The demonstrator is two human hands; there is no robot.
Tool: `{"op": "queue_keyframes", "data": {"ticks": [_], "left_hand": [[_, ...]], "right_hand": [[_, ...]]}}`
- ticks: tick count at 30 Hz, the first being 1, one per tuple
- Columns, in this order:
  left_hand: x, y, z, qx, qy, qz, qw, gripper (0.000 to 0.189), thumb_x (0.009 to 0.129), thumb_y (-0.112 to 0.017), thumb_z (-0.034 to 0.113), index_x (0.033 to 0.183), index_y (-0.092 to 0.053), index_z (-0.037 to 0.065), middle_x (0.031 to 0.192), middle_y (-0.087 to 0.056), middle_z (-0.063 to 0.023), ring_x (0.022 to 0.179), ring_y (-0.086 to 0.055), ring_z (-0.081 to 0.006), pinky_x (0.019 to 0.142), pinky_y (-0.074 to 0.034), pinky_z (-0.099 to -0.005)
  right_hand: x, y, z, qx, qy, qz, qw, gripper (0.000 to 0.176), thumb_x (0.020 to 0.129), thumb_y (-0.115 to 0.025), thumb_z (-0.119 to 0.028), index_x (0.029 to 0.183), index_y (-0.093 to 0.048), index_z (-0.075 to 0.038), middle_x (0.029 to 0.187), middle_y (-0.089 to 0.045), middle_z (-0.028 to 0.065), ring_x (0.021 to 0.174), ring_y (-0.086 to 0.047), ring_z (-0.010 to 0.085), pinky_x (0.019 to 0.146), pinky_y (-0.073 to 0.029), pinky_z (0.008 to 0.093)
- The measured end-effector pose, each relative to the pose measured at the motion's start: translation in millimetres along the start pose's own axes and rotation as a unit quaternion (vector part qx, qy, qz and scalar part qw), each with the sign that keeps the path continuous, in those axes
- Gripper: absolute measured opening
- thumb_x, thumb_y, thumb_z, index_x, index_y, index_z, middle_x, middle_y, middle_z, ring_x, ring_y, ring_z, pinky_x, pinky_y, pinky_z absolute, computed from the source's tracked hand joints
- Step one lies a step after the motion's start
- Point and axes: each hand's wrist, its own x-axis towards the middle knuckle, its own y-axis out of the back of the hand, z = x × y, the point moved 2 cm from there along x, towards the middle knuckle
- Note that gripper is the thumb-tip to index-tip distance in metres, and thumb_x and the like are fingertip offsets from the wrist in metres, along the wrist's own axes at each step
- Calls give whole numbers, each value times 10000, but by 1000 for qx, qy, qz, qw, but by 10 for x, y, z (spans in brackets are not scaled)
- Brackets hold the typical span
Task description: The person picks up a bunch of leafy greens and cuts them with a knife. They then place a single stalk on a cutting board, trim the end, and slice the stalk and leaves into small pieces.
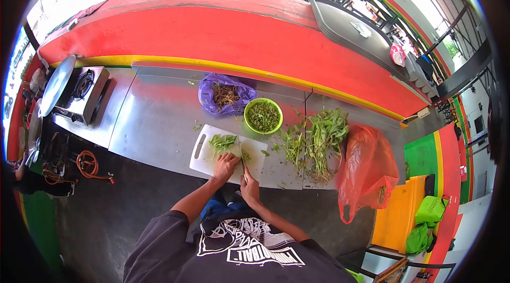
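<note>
On a white cutting board lies a small bunch of leafy greens. My left hand presses down on the near end of the bunch with its fingers curled and closed on it. A knife is in my right hand, which is wrapped round the handle. The blade points away from me, just right of my left fingers. Chopped bits lie by the blade on its right. Behind the board stands a green bowl full of chopped greens.
A purple plastic bag holds roots and stems. Uncut greens lie at the right beside an orange plastic bag. A gas stove stands at the left of the steel counter. A red ledge runs behind it.
</note>
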Motion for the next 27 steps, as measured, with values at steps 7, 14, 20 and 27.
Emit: {"op": "queue_keyframes", "data": {"ticks": [7,14,20,27], "left_hand": [[-12,31,-45,24,-11,-15,1000,187,836,-692,187,1014,-747,166,922,-637,-1,934,-605,-198,804,-432,-370],[10,16,-54,-7,4,-20,1000,192,835,-685,184,1018,-743,176,943,-635,7,937,-603,-191,808,-428,-373],[-9,86,-12,13,-7,-28,999,158,846,-688,192,994,-738,173,962,-643,12,947,-605,-190,819,-426,-373],[-2,15,-42,-2,7,-21,1000,171,869,-676,197,1028,-731,169,991,-643,7,972,-604,-196,825,-427,-368]], "right_hand": [[92,-100,33,-14,14,32,999,486,938,-581,-72,1412,-503,5,1219,-613,329,1163,-595,450,942,-500,423],[30,-27,18,3,-35,-29,999,510,942,-576,-80,1437,-477,-9,1220,-608,331,1142,-594,460,918,-507,429],[159,-85,-44,-18,-105,-45,993,508,946,-576,-94,1440,-479,-22,1235,-606,322,1163,-582,457,935,-500,433],[9,-15,-46,2,-79,-49,996,512,944,-575,-88,1444,-479,-38,1250,-606,313,1199,-569,442,971,-488,442]]}}
